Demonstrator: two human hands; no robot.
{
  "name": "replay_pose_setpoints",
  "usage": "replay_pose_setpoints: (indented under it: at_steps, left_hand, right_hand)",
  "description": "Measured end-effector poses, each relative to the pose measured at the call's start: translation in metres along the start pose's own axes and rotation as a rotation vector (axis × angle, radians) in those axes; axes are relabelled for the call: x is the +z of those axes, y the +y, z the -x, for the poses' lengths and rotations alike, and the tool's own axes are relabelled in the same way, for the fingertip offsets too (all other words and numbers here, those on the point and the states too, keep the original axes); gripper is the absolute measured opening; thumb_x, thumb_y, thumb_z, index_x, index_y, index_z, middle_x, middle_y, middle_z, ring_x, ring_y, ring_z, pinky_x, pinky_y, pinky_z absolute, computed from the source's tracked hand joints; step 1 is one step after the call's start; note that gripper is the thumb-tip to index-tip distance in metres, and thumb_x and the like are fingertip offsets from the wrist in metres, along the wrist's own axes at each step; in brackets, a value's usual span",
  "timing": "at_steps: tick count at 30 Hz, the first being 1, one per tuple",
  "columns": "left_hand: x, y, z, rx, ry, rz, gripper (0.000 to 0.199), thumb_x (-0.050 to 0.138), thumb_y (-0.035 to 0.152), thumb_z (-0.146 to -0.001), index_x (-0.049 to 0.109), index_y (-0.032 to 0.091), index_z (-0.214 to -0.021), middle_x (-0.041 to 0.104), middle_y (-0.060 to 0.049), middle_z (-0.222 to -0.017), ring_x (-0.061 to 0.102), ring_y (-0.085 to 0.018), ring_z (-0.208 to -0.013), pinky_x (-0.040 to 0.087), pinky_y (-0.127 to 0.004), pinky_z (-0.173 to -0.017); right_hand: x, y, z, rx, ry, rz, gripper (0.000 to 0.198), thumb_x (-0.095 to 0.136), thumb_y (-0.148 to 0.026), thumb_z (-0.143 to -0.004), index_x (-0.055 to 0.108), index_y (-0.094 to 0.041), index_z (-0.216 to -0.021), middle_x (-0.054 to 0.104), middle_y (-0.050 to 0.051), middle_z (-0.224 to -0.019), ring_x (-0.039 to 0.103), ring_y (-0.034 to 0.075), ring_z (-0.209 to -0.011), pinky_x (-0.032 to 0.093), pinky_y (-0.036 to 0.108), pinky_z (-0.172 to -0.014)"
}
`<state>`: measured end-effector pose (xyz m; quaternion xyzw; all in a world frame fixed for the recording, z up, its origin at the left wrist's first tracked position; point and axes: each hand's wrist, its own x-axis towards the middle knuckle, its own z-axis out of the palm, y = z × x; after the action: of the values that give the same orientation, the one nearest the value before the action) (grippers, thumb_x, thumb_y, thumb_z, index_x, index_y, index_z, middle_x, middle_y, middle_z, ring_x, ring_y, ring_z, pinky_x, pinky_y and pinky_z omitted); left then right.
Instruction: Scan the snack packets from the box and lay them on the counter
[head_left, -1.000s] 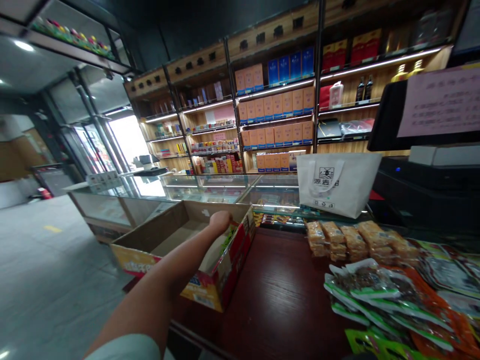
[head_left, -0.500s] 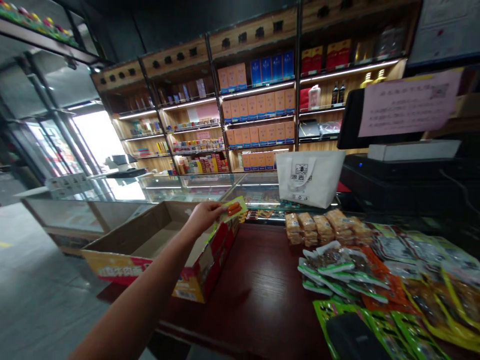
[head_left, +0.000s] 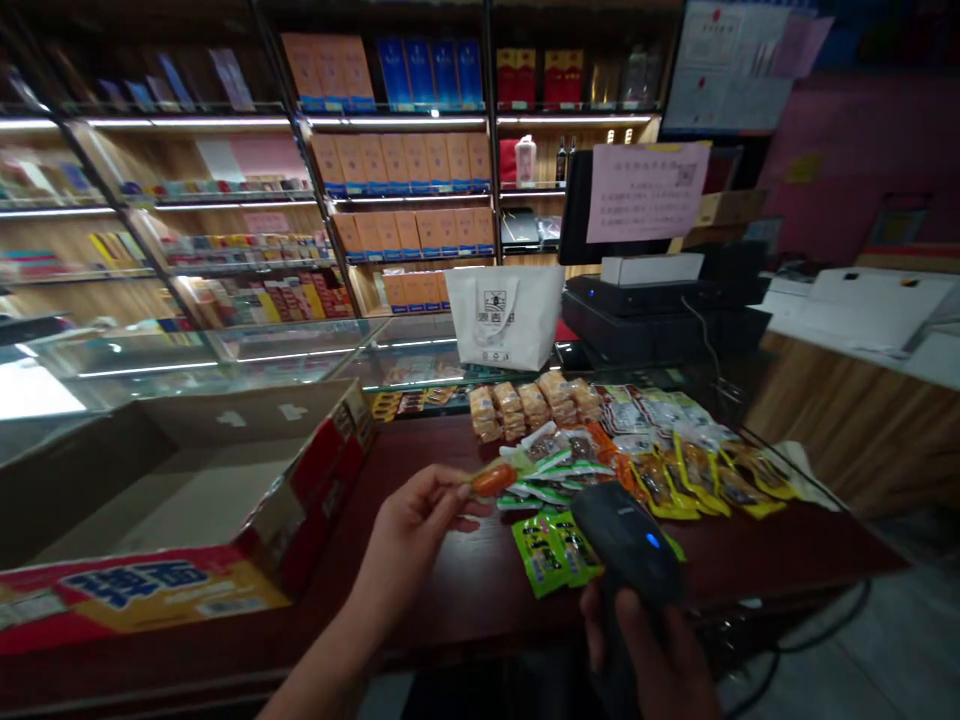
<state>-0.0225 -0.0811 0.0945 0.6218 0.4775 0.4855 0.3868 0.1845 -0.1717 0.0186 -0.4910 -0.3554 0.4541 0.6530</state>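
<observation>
Sausage packet (head_left: 493, 480) in the air over the dark red counter (head_left: 465, 590), between its left and right ends. Open cardboard box (head_left: 157, 592) sits at the counter's left end. White tote bag (head_left: 502, 325) stands upright on the glass case (head_left: 409, 365), beyond the counter's far edge. Right hand (head_left: 656, 650) grips a black scanner (head_left: 626, 540), blue light lit, over the near edge. Left hand (head_left: 424, 510) pinches the sausage packet's end between thumb and fingers. Green packets (head_left: 546, 555), partly hidden by the scanner, lie toward the near edge.
</observation>
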Motion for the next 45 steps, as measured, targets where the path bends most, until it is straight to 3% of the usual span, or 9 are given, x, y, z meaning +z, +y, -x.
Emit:
replay_pose_setpoints:
  at_steps: [5,9,12,18,23,26,32,37,45]
  left_hand:
    - [0.026,-0.010,0.033,0.488,0.066,-0.284,0.017,0.059,0.014,-0.088,0.072,0.022,-0.097,0.078,-0.006,-0.114,0.076,-0.020,-0.100,0.059,-0.029,-0.089]
    - [0.042,-0.017,0.048,0.647,-0.008,-0.239,0.028,0.060,0.003,-0.085,0.070,0.025,-0.099,0.077,-0.004,-0.119,0.075,-0.018,-0.103,0.058,-0.024,-0.091]
    - [0.053,-0.019,0.057,0.508,-0.070,-0.061,0.031,0.061,0.004,-0.087,0.073,0.026,-0.106,0.074,-0.006,-0.124,0.071,-0.021,-0.113,0.056,-0.028,-0.098]
    - [0.065,-0.011,0.065,-0.101,-0.103,0.663,0.055,0.074,0.027,-0.085,0.060,0.031,-0.138,0.052,-0.011,-0.153,0.062,-0.030,-0.128,0.059,-0.031,-0.094]
    - [0.069,-0.004,0.056,-0.469,-0.133,0.743,0.040,0.090,0.029,-0.067,0.078,0.017,-0.103,0.077,-0.013,-0.115,0.074,-0.025,-0.103,0.060,-0.025,-0.086]
    - [0.069,-0.003,0.050,-0.604,-0.174,0.704,0.037,0.094,0.035,-0.060,0.076,0.013,-0.083,0.080,-0.011,-0.090,0.077,-0.021,-0.080,0.062,-0.024,-0.070]
    - [0.066,-0.004,0.039,-0.622,-0.246,0.618,0.047,0.098,0.040,-0.049,0.068,0.013,-0.073,0.075,-0.005,-0.064,0.070,-0.015,-0.051,0.056,-0.020,-0.049]
    - [0.064,-0.009,0.031,-0.563,-0.244,0.563,0.042,0.096,0.037,-0.054,0.070,0.014,-0.077,0.076,-0.003,-0.070,0.069,-0.013,-0.049,0.055,-0.019,-0.048]
    - [0.052,-0.024,-0.002,-0.253,0.095,0.392,0.034,0.090,0.036,-0.062,0.077,0.014,-0.086,0.079,-0.004,-0.080,0.072,-0.015,-0.061,0.059,-0.022,-0.062]
  right_hand:
    - [-0.002,-0.007,-0.003,0.025,0.023,-0.176,0.051,0.075,-0.066,-0.078,0.068,-0.020,-0.098,0.065,-0.003,-0.057,0.052,0.013,-0.050,0.042,0.024,-0.053]
    - [-0.003,-0.010,-0.001,0.071,0.079,-0.142,0.055,0.085,-0.056,-0.072,0.065,-0.019,-0.108,0.061,-0.007,-0.051,0.051,0.013,-0.050,0.042,0.025,-0.056]
    - [-0.005,-0.011,-0.001,0.080,0.146,-0.116,0.050,0.087,-0.046,-0.072,0.066,-0.019,-0.107,0.061,-0.008,-0.051,0.052,0.012,-0.049,0.043,0.024,-0.055]
    - [-0.008,-0.008,-0.005,0.033,0.208,-0.116,0.034,0.084,-0.042,-0.072,0.068,-0.019,-0.090,0.059,-0.008,-0.049,0.052,0.012,-0.047,0.044,0.025,-0.054]
    - [-0.008,-0.002,-0.008,-0.002,0.249,-0.119,0.038,0.085,-0.040,-0.072,0.067,-0.019,-0.098,0.060,-0.008,-0.052,0.053,0.013,-0.049,0.045,0.026,-0.057]
    - [-0.010,-0.001,-0.008,-0.031,0.242,-0.071,0.036,0.084,-0.038,-0.073,0.068,-0.019,-0.098,0.060,-0.008,-0.052,0.053,0.013,-0.048,0.045,0.027,-0.056]
    - [-0.011,-0.006,-0.005,-0.050,0.211,0.041,0.034,0.079,-0.038,-0.074,0.068,-0.019,-0.099,0.060,-0.008,-0.052,0.054,0.015,-0.050,0.045,0.028,-0.056]
    - [-0.010,-0.014,-0.006,-0.048,0.187,0.116,0.031,0.079,-0.043,-0.073,0.070,-0.019,-0.089,0.060,-0.005,-0.051,0.055,0.016,-0.048,0.047,0.028,-0.051]
    - [-0.025,-0.006,-0.004,-0.054,-0.039,0.149,0.041,0.066,-0.059,-0.089,0.068,-0.018,-0.085,0.059,-0.003,-0.055,0.054,0.014,-0.051,0.044,0.026,-0.056]
